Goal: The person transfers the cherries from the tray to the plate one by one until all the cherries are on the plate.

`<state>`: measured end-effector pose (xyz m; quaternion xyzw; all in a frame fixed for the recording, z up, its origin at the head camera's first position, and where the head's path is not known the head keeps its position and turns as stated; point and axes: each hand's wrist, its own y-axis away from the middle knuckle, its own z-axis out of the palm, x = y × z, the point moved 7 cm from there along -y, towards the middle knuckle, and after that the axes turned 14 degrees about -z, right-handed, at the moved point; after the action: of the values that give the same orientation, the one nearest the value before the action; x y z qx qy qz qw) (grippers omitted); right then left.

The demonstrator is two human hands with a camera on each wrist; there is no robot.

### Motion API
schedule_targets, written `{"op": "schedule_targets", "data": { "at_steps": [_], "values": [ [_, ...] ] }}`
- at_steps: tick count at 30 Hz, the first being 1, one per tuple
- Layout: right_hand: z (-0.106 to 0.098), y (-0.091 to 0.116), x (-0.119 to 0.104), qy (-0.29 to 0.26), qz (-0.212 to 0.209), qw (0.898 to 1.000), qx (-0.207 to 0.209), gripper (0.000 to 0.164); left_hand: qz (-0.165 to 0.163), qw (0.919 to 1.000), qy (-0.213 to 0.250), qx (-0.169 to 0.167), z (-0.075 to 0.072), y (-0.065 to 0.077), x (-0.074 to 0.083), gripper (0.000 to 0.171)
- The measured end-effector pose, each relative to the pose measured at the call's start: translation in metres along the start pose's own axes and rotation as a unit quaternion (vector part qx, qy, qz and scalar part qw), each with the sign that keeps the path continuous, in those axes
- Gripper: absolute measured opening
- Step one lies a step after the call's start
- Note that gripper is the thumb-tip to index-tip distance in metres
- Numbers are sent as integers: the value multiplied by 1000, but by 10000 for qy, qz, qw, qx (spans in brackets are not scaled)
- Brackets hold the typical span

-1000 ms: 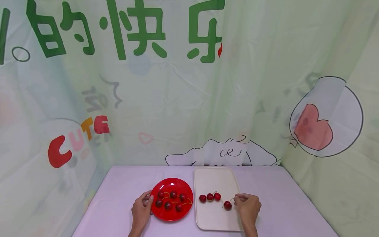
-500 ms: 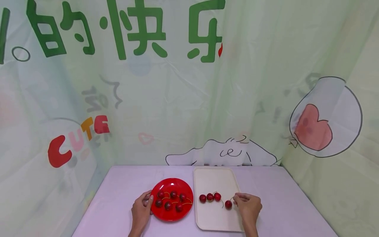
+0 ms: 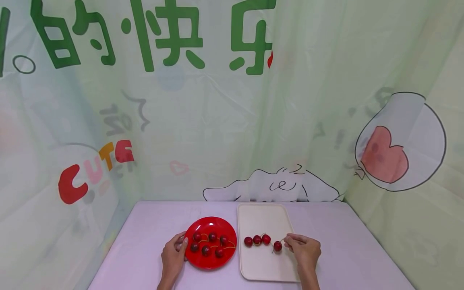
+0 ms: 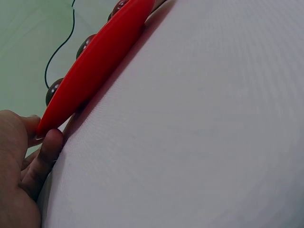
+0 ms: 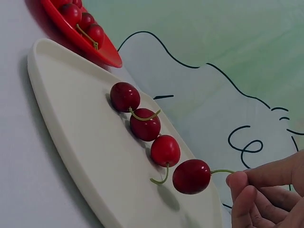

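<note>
In the head view my left hand grips the near-left rim of a round red plate. Its thumb lies over the edge in the left wrist view, with fingers beneath. Several dark red cherries with stems rest on that plate. My right hand pinches one cherry by its green stem between thumb and fingertips. This cherry hangs just over the cream tray, its shadow below it. Three more cherries sit in a row on the tray, the nearest to the held one being a brighter red cherry.
The plate and tray stand side by side on a pale lilac tabletop. Behind and at both sides hangs a light printed curtain with green characters and drawings.
My right hand has raised the pinched cherry slightly and brought it a little left, closer to the row of three. My left hand and the plate stay in place.
</note>
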<state>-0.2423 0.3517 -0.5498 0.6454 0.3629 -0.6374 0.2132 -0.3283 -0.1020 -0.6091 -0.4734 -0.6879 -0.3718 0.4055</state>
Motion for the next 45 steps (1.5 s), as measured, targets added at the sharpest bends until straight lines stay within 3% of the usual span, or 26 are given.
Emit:
{"op": "schedule_targets", "data": {
  "at_steps": [10, 24, 37, 45],
  "values": [
    [-2, 2, 3, -432, 253, 9987, 129, 17, 110, 9999, 39, 18, -1, 3, 6, 36],
    [-2, 4, 13, -932, 817, 9922, 157, 10, 42, 10000, -22, 0, -1, 1, 3, 37],
    [1, 6, 10, -1155, 793, 9899, 216, 8, 108, 9999, 53, -22, -3, 3, 8, 36],
    [2, 10, 10, -1101, 867, 9898, 246, 10, 10, 10000, -3, 31, -2, 1, 2, 36]
  ]
}}
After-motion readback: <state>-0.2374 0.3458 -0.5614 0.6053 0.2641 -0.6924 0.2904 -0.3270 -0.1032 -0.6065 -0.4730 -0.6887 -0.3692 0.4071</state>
